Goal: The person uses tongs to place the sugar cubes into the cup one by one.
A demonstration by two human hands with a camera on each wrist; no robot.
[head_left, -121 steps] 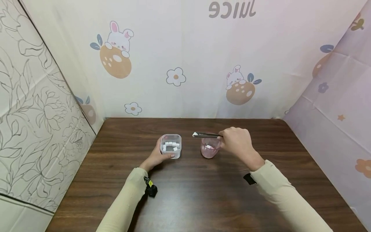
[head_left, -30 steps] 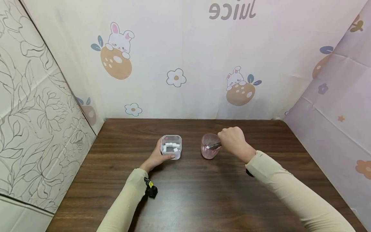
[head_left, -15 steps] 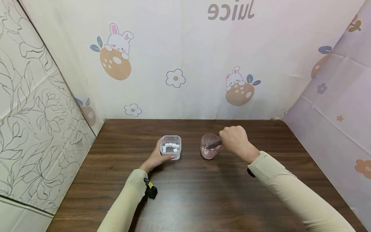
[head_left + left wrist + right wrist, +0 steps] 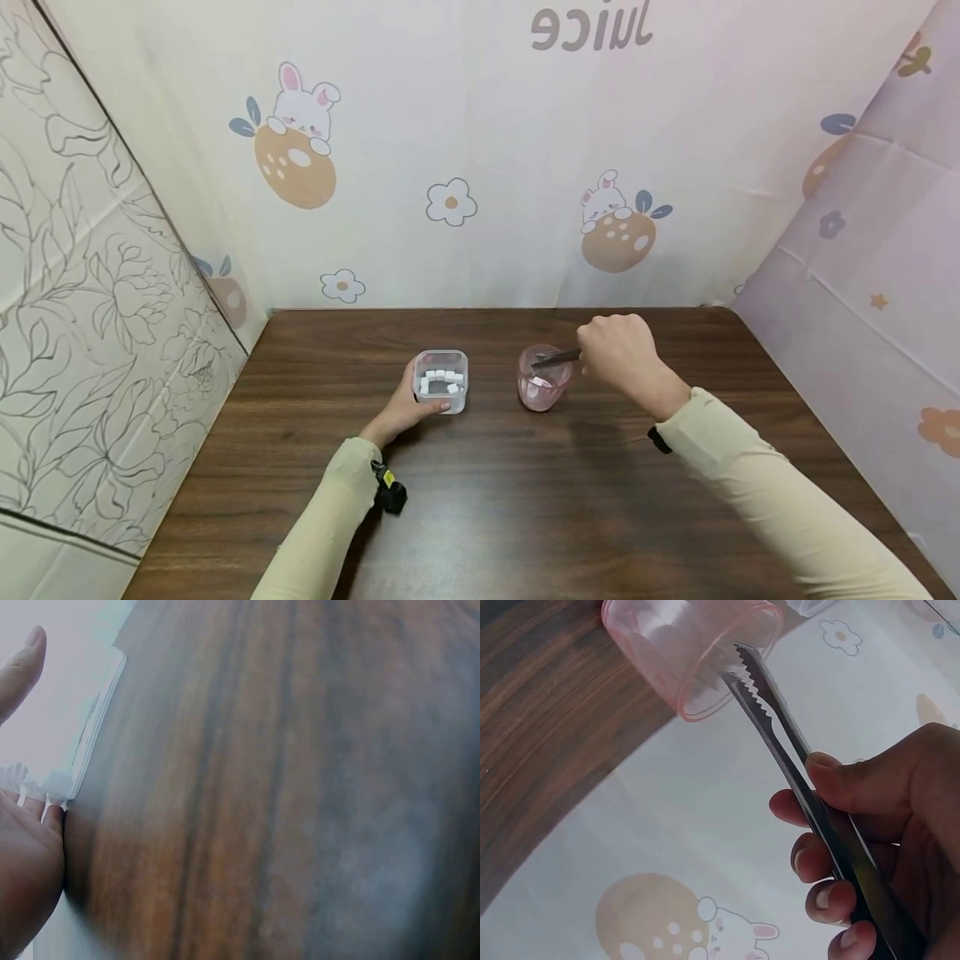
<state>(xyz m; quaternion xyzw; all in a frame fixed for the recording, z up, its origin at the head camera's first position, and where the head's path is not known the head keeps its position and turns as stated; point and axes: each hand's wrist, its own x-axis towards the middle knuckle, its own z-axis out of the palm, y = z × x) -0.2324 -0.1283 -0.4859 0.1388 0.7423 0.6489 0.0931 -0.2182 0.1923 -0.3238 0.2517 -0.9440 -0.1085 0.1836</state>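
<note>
Nearest you, on your side of the cup, your left sleeve reaches in over the brown table. To the cup's left, well apart from it, your left hand is curled round a clear box, thumb along its near side; a few white cubes sit inside. The cup stands upright with at least one white piece in it. Just to the cup's right, your right hand grips metal tongs between thumb and fingers; their toothed tips stand slightly apart at the cup's mouth, with nothing visible between them. Beyond the cup hangs a printed cloth.

Mind the cup's rim: the tongs slope in low from its right, so a sideways pull could catch it and tip the cup. Springing the tips wide inside might do the same. A careless jerk of your left hand could slide the box toward the cup and scatter its cubes.
</note>
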